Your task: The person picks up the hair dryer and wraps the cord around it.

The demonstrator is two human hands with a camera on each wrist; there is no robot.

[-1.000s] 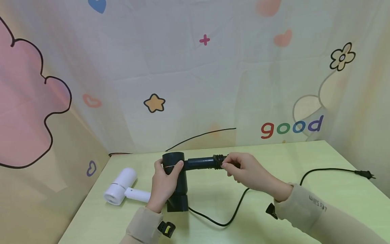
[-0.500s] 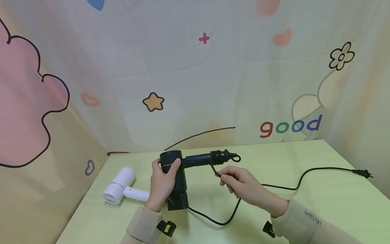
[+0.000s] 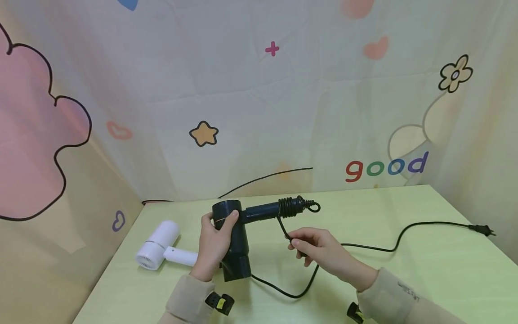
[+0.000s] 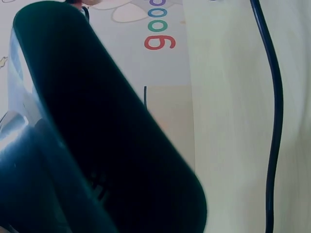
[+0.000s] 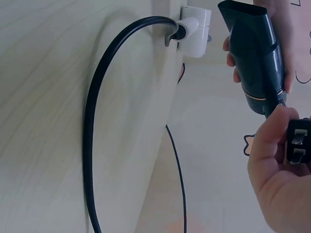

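Observation:
My left hand [image 3: 216, 245] grips the barrel of a black hair dryer [image 3: 238, 238] and holds it off the table, its handle pointing right. Its cord is coiled several times around the handle's end, with a small loop at the tip. My right hand [image 3: 323, 252] pinches the free end of that cord [image 3: 282, 225], below and right of the handle. The dark plug [image 5: 299, 141] with two prongs shows at these fingers in the right wrist view. The nozzle [image 4: 112, 126] fills much of the left wrist view, where the left hand is mostly hidden.
A white hair dryer [image 3: 159, 247] lies on the pale table [image 3: 388, 279] at the left. Its black cord [image 3: 297, 297] passes under the hands to a plug [image 3: 481, 230] near the right edge. A printed curtain [image 3: 259, 112] hangs behind the table.
My right hand has moved down from the handle's end, drawing the cord's free end downward. The coils and tip loop now show. The left hand keeps its grip; the hair dryer tilts slightly.

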